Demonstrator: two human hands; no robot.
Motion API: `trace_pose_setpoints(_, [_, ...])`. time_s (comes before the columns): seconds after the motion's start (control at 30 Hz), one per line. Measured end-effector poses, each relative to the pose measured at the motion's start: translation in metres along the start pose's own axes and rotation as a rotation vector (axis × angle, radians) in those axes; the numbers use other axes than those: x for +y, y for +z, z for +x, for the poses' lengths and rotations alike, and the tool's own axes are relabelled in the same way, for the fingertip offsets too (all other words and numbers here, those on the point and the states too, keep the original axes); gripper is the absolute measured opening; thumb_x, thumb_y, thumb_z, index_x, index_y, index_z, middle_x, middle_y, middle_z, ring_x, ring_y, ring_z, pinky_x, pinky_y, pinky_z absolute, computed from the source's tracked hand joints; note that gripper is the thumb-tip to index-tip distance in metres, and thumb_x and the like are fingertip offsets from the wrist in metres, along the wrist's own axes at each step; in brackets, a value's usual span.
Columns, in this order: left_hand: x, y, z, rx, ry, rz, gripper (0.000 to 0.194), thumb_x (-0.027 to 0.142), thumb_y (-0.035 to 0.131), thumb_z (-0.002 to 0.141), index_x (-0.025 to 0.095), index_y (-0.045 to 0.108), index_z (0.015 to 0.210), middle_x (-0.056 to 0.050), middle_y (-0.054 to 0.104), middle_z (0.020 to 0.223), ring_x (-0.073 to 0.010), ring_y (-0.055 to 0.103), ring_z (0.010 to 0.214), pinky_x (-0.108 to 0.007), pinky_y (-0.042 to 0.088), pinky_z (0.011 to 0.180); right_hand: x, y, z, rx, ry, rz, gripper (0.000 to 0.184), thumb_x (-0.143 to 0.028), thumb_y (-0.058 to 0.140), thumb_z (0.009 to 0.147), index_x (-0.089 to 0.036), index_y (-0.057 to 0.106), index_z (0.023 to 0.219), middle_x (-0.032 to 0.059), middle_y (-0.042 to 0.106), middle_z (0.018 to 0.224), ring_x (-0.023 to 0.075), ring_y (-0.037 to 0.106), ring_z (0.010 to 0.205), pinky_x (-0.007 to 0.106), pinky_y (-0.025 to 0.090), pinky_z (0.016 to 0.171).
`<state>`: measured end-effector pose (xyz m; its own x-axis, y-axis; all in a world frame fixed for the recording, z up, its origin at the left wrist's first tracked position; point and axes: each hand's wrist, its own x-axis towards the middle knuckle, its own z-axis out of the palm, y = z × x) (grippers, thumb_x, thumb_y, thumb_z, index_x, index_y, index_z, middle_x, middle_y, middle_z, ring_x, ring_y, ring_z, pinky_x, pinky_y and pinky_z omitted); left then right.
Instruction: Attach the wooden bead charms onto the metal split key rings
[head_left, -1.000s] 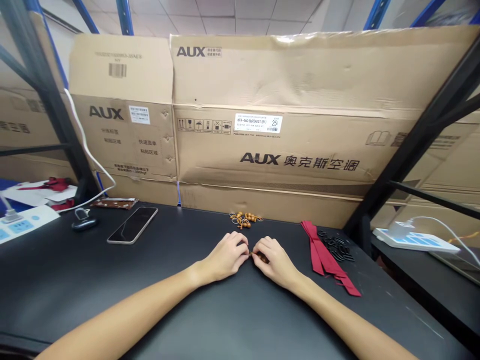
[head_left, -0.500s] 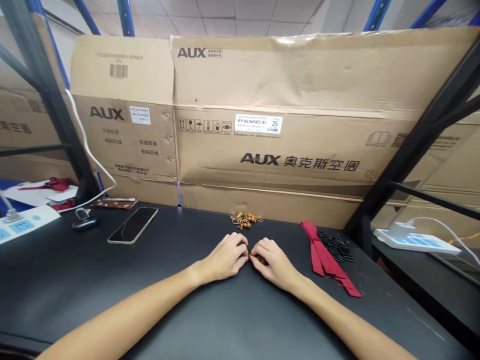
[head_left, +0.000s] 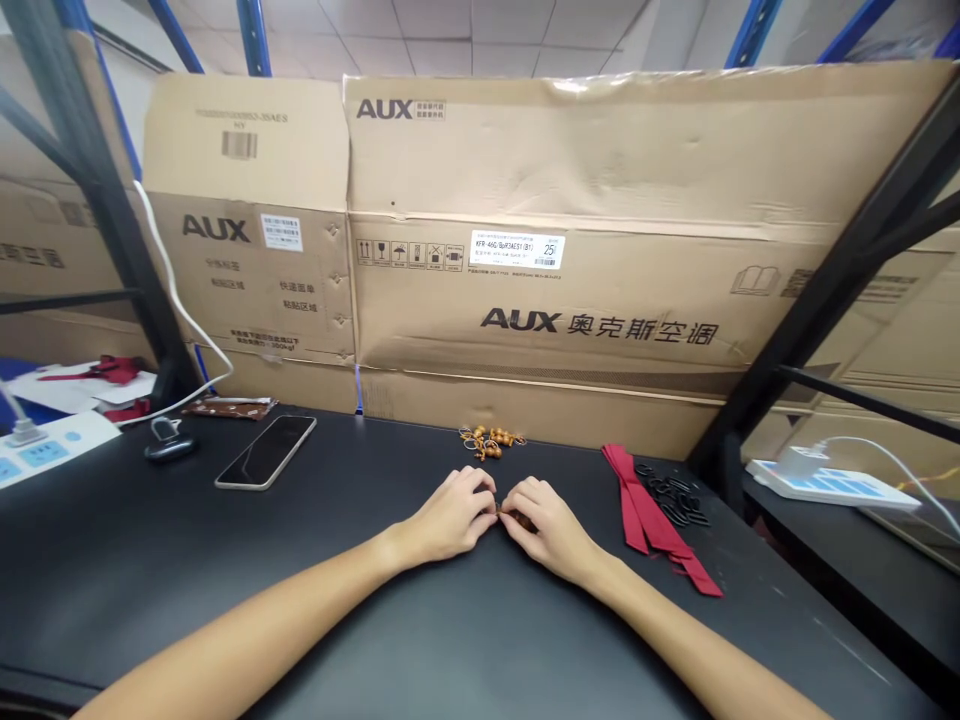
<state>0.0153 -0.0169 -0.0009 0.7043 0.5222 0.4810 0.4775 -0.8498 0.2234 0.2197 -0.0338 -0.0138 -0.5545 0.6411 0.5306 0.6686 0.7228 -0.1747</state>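
Note:
At the middle of the black table my left hand and my right hand face each other, fingertips almost touching. Curled fingers of the right hand close round a small dark-brown wooden piece, most of which is hidden. My left thumb and fingers pinch together at its near end; whatever tiny part they hold is too small to make out. Just beyond the hands lies a small pile of yellow-brown wooden bead charms with loops or rings attached.
Right of my hands are red fabric strips and a heap of black cords or rings. To the left lie a phone, a small black device and a brown wrapper. Cardboard walls the back.
Both hands stay nearly in place, still together round the wooden piece. The view shifts very slightly; nothing else visibly moves.

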Motion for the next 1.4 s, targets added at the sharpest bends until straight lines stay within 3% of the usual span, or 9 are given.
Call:
trace_pose_setpoints(0.2, [0.0006,-0.0005,0.0002,-0.005,0.013,0.021,0.012,0.025,0.053,0.092,0.018,0.061,0.086,-0.005,0.056,0.105,-0.0189,0.053,0.095,-0.034,0.041,0.086,0.0059,0.0,-0.0001,0.045,0.072,-0.017,0.013,-0.021,0.048,0.092,-0.021,0.056,0.082,0.0036,0.06,0.079,0.0185,0.051,0.076,0.032,0.039,0.07])
trace_pose_setpoints(0.5, [-0.0003,0.0002,0.0003,0.001,0.014,0.034,0.014,0.021,0.049,0.093,0.018,0.061,0.087,-0.006,0.056,0.106,-0.0196,0.052,0.096,-0.034,0.042,0.086,-0.0003,-0.0004,0.0001,0.022,0.022,0.024,0.012,-0.02,0.048,0.092,-0.021,0.056,0.084,0.0034,0.061,0.081,0.0184,0.052,0.077,0.033,0.04,0.071])
trace_pose_setpoints(0.87, [0.0022,-0.0006,-0.0007,-0.007,-0.014,0.024,0.014,0.032,0.057,0.09,0.018,0.062,0.089,-0.006,0.056,0.105,-0.0203,0.052,0.097,-0.035,0.042,0.088,0.0033,-0.0012,-0.0002,0.047,0.074,0.04,0.011,-0.019,0.05,0.091,-0.021,0.056,0.082,0.003,0.06,0.078,0.0181,0.052,0.075,0.031,0.042,0.069])
trace_pose_setpoints(1.07, [0.0008,-0.0002,-0.0001,-0.014,0.009,0.04,0.014,0.022,0.049,0.092,0.018,0.062,0.089,-0.006,0.056,0.106,-0.0197,0.053,0.096,-0.035,0.042,0.087,-0.0002,-0.0021,-0.0007,0.014,0.042,0.067,0.016,-0.024,0.045,0.094,-0.022,0.058,0.085,0.0044,0.061,0.08,0.0191,0.053,0.076,0.034,0.043,0.071])
trace_pose_setpoints(1.4, [0.0,-0.0003,0.0003,-0.009,-0.004,0.009,0.012,0.022,0.053,0.091,0.019,0.064,0.086,-0.004,0.056,0.106,-0.0185,0.052,0.096,-0.033,0.041,0.086,0.0065,0.0001,0.0001,0.039,0.115,-0.031,0.011,-0.02,0.05,0.089,-0.021,0.057,0.08,0.003,0.061,0.079,0.0182,0.052,0.075,0.031,0.04,0.069])
